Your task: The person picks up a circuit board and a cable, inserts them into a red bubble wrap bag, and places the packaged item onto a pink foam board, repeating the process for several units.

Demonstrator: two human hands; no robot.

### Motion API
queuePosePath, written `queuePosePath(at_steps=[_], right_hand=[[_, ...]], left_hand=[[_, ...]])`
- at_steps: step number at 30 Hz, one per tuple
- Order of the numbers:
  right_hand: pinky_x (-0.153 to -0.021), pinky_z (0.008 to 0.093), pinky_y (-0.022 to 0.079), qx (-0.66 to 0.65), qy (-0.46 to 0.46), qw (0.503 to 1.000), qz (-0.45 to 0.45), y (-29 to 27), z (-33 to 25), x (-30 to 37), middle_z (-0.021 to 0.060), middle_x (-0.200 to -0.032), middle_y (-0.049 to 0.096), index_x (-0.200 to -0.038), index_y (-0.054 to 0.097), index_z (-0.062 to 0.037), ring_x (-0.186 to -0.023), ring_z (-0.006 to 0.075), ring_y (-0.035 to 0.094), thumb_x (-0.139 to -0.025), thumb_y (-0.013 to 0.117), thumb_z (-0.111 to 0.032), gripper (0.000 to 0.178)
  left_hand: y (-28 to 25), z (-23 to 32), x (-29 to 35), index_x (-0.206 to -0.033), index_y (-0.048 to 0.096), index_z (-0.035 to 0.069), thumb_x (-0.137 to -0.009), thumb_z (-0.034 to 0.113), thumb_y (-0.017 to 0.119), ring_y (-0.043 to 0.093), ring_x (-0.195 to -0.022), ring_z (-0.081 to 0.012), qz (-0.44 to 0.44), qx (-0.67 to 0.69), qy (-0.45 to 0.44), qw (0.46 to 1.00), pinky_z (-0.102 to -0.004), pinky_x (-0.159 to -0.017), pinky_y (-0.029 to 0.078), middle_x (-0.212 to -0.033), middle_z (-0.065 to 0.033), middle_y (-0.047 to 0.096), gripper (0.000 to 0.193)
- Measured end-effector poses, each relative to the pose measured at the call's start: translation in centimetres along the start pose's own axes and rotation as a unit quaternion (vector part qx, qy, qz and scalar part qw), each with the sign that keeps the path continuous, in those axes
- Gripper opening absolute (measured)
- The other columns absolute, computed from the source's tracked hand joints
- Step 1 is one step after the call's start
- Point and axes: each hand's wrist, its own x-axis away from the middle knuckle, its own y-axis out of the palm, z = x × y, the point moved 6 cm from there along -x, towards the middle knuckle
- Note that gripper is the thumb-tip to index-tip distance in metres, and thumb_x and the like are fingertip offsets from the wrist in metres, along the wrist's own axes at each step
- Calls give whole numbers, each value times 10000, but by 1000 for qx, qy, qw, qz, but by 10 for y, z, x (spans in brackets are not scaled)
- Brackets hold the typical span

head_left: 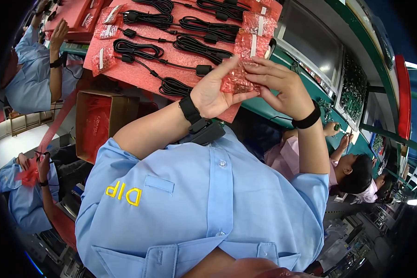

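Between my two hands, at the near right corner of the pink-covered table (148, 76), is a pink bubble-wrap bag (234, 82). My left hand (213, 92) has its palm up, with thumb and fingers around the bag's left and lower side. From the right, my right hand (282, 85) presses its fingers onto the bag's upper right part. What the bag contains is unclear. Just beyond lie more pink bubble bags (255, 44) with white labels, in a column. Coiled black cables (197, 46) with small box-shaped parts are laid in rows to the left of them.
Further bubble bags (102, 60) lie along the table's left side. A cardboard box (90, 125) with pink wrap stands lower left. Co-workers in blue (37, 69) are at the left, one in pink (287, 155) at the right. A green bench (282, 60) with trays runs along the right.
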Motion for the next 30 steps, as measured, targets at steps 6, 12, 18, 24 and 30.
queuePosePath(at_steps=[6,12,18,24,30], right_hand=[[-851,292,461,-325,283,829,356,21,154,82,106,-980,661,-948,661,-13,-975,157,607,-895,581,-258,263],[-767,283,447,-181,576,757,249,142,283,139,85,-909,666,-940,681,-7,-856,152,594,-868,610,-365,373],[-849,335,449,-380,503,669,394,173,292,125,148,-900,677,-880,702,4,-927,265,633,-855,607,-352,369],[-924,322,410,-161,445,771,426,191,261,157,138,-1001,661,-872,701,-18,-1100,252,547,-825,660,-218,210],[-900,329,432,-35,479,846,233,182,246,187,148,-992,658,-872,703,-35,-1060,260,570,-855,630,-189,172]], left_hand=[[-9,2,-4,-1142,533,12,-948,178,505,592,-1031,-207,55,-93,1,994,-337,-892,533,-1127,-86,583,257],[-13,-4,-6,-1096,555,4,-932,147,533,602,-989,-191,89,-80,-16,993,-329,-886,537,-1091,-76,596,218],[-14,-8,-9,-1114,554,9,-932,144,535,596,-1018,-201,107,-93,-12,990,-351,-918,516,-1118,-83,591,227],[-13,-9,-12,-1141,547,18,-937,150,528,592,-1036,-207,118,-94,5,988,-373,-936,500,-1138,-85,592,244],[-14,-9,-9,-1138,545,9,-935,124,521,594,-1033,-204,101,-139,33,985,-366,-937,494,-1129,-93,601,235]])
